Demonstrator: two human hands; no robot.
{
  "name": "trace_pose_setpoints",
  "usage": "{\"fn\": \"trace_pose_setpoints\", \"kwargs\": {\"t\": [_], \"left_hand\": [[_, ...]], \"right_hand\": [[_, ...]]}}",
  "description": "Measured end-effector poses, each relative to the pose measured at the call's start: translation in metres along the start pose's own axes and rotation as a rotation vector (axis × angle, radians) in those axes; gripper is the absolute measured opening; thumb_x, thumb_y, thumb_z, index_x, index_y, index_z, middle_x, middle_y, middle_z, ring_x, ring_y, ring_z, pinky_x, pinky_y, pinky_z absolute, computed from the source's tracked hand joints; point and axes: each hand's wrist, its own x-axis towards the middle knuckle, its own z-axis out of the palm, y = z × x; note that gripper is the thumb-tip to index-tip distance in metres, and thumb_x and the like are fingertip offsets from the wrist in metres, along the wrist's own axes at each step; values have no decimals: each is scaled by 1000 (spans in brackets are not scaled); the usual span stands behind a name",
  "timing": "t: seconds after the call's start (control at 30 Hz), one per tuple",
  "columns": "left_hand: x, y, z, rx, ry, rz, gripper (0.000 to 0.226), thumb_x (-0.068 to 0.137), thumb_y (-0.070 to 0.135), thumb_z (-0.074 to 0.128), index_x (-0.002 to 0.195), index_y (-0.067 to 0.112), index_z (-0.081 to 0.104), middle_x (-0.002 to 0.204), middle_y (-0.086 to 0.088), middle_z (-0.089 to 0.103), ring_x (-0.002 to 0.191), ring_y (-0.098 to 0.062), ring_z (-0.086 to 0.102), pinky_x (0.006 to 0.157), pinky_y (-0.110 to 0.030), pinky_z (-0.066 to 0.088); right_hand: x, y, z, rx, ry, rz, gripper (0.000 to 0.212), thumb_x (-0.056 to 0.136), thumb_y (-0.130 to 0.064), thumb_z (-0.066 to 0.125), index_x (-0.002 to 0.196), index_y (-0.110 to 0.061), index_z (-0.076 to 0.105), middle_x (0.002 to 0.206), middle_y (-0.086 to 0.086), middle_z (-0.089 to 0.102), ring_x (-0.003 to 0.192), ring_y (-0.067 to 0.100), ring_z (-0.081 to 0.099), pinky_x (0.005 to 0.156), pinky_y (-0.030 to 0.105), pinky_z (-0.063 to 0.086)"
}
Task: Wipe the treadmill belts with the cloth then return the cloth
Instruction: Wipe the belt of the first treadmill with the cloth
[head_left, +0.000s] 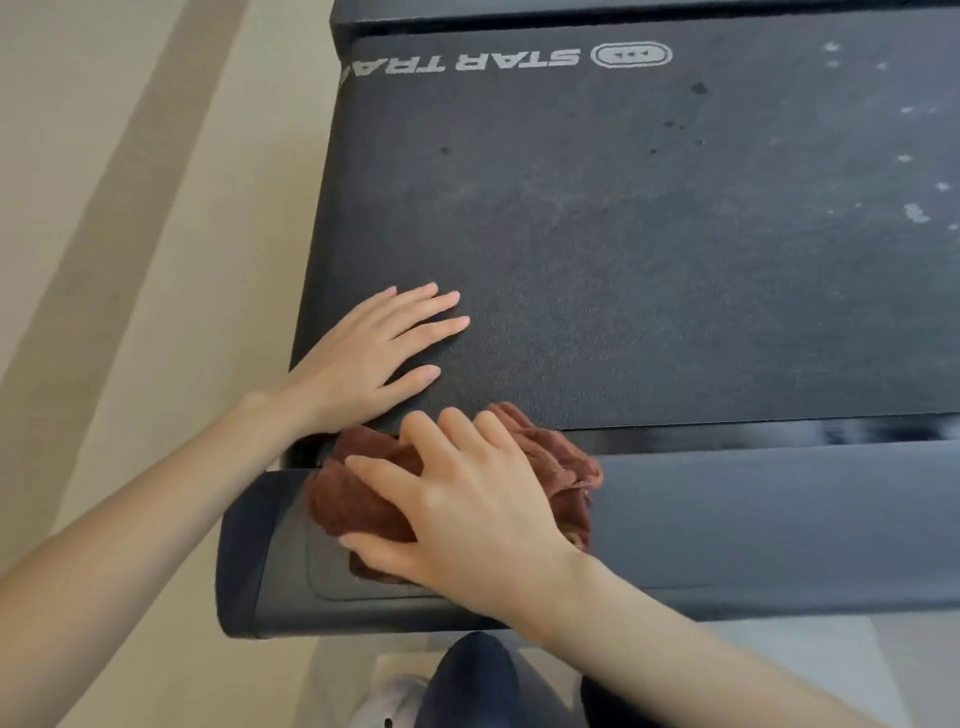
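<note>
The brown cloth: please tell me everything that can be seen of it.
The brown cloth looks like soft, fuzzy terry. It is reddish-brown and bunched into a crumpled wad, with folds showing at its right side. It lies at the near left corner of the treadmill, across the seam between the dark belt and the grey end cover. The right hand holds it from above, fingers spread over it, hiding its middle.
</note>
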Motion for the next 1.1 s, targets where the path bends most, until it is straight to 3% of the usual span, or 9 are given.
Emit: {"fn": "trace_pose_setpoints", "kwargs": {"t": [0.17,0.37,0.6,0.77,0.87,0.97,1.1], "left_hand": [[-1,-2,3,10,25,19,52,95,43,28,144,25,32,153,4,25,143,-13,15,116,-39,13],[25,31,9,16,5,97,55,94,45,27,145,23,29,154,7,22,143,-11,11,117,-41,11],[114,118,25,43,-49,385,53,95,44,27,145,25,31,154,9,21,144,-11,10,118,-41,7],[166,151,31,19,-33,375,55,94,46,22,145,26,28,154,11,18,143,-8,8,118,-38,5],[191,158,37,13,-21,312,57,94,48,20,147,27,23,155,12,14,143,-6,4,118,-36,2],[212,160,42,-28,-8,221,60,93,51,20,147,26,20,155,12,12,143,-5,1,118,-34,0],[225,160,43,-24,-1,191,64,90,53,16,147,24,23,155,10,16,143,-5,4,118,-35,3]], "right_hand": [[-17,20,0,29,65,22,40,80,-58,52,107,-31,67,87,3,57,74,25,51,65,35,38],[-82,100,-26,-110,143,249,38,82,-58,56,106,-31,68,87,2,55,75,24,53,67,37,45],[-170,222,-70,-290,226,653,45,80,-61,49,100,-27,71,83,3,54,74,28,54,69,36,42],[-226,318,-110,-391,293,1023,46,81,-59,58,107,-23,70,85,11,52,83,37,55,77,44,44],[-227,361,-123,-391,297,1168,47,83,-57,53,112,-22,67,89,14,52,89,39,55,82,47,44],[-193,367,-113,-317,297,1075,48,85,-58,51,111,-21,66,90,14,52,87,39,55,79,44,45],[-133,329,-77,-296,279,705,41,85,-57,55,108,-25,66,91,9,54,81,32,53,73,39,40]]}}
